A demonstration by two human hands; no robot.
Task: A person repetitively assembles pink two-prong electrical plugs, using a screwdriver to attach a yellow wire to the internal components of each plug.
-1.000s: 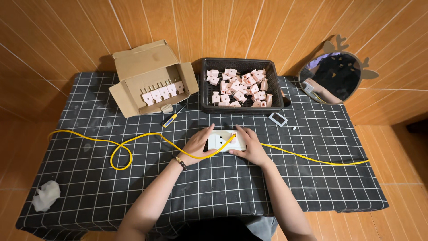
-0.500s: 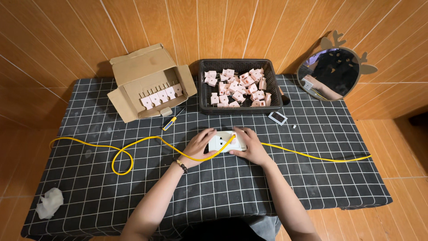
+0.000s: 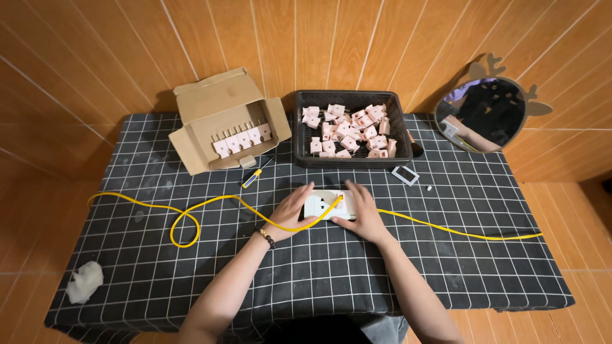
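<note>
One yellow cable [image 3: 210, 205], one cardboard box [image 3: 223, 121], one black tray [image 3: 349, 102], one screwdriver [image 3: 254, 176], one mirror [image 3: 488, 113]
</note>
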